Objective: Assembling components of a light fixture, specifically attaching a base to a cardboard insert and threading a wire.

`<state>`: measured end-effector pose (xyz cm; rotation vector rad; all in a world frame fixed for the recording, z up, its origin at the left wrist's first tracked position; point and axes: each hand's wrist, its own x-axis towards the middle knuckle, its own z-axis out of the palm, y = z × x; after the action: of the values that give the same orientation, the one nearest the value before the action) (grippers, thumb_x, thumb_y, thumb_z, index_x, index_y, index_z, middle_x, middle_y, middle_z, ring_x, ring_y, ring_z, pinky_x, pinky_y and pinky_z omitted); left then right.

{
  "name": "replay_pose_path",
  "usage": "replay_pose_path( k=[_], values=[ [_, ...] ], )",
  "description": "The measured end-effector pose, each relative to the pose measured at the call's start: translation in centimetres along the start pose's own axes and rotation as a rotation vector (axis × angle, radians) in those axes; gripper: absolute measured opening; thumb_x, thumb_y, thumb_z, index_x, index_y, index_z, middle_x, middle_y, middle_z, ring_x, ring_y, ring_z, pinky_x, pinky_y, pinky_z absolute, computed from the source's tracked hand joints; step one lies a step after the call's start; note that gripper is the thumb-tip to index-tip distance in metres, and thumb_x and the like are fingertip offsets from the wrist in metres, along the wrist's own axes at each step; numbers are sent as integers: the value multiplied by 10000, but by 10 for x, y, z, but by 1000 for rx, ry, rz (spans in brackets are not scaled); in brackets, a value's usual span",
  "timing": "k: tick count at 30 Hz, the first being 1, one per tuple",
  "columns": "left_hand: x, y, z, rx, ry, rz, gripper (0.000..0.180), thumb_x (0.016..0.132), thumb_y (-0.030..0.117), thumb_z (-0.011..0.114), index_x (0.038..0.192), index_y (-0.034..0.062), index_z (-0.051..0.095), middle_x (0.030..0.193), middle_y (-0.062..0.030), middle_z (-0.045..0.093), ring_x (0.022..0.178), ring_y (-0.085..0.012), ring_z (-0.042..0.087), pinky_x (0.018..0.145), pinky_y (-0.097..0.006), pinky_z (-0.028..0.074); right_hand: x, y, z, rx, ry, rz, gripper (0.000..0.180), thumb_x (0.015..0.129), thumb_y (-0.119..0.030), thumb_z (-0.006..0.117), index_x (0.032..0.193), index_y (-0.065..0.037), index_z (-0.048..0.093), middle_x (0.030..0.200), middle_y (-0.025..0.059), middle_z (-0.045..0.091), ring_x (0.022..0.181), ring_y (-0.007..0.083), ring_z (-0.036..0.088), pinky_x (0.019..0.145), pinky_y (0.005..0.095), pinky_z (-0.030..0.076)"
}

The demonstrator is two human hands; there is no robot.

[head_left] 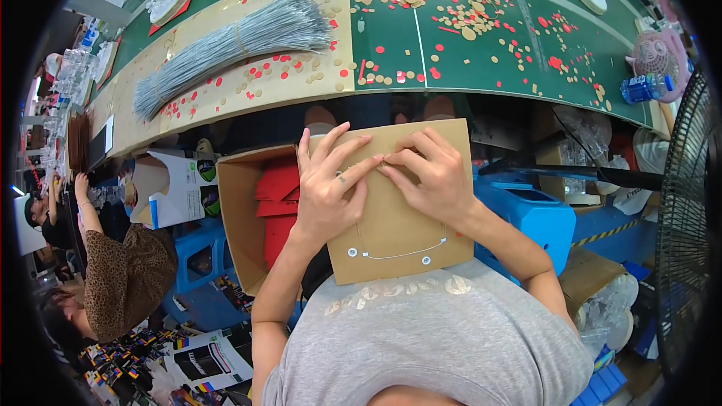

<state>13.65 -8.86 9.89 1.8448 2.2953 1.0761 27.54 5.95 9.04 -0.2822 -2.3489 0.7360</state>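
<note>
Left hand and right hand, below the tabletop's near edge, pinch together on a brown panel, likely light, stiffish, best held by its sides.

blue bottle beside pink fan; blue stool

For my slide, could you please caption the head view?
Left hand and right hand meet over a flat brown card panel.
</note>
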Motion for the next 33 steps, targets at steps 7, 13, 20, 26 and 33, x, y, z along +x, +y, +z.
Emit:
replay_pose_path(
  k=[7,13,20,26,33],
  values=[
    [-1,-1,-8,-69,-58,34,426,712,-55,678,1065,152,797,1289,-66,696,1361,-376,529,1169,-684,211,33,29,-20,166,-260,-71,208,662,-97,882,788,-60,722,846,52,657,808,222,645,694,351,541],
    [0,3,-8,-41,-121,109,439,684,-51,667,1087,90,772,1312,-90,680,1381,-415,503,1141,-716,229,74,49,-21,344,-748,298,419,639,-137,905,737,-46,508,830,26,541,749,182,517,670,330,452],
    [-6,-3,-14,-59,-94,55,474,701,-55,674,1157,55,737,1332,-114,667,1366,-373,533,1173,-642,252,59,49,-26,231,-539,128,448,693,-212,902,943,-52,567,890,79,602,758,197,603,700,340,516],
    [0,-14,-4,-170,41,-86,428,778,-45,691,1199,32,713,1333,-118,668,1339,-313,572,1208,-553,256,-42,117,-58,341,-190,484,298,950,-20,615,1245,-2,644,1069,64,695,957,118,647,841,279,532],
    [7,-29,-8,-294,156,-140,389,801,-34,671,1184,22,714,1300,-139,676,1338,-337,566,1205,-524,279,-97,48,-1,487,-401,977,579,891,-204,721,1413,-28,543,1332,234,617,1236,344,588,1035,433,465]
  ],
)
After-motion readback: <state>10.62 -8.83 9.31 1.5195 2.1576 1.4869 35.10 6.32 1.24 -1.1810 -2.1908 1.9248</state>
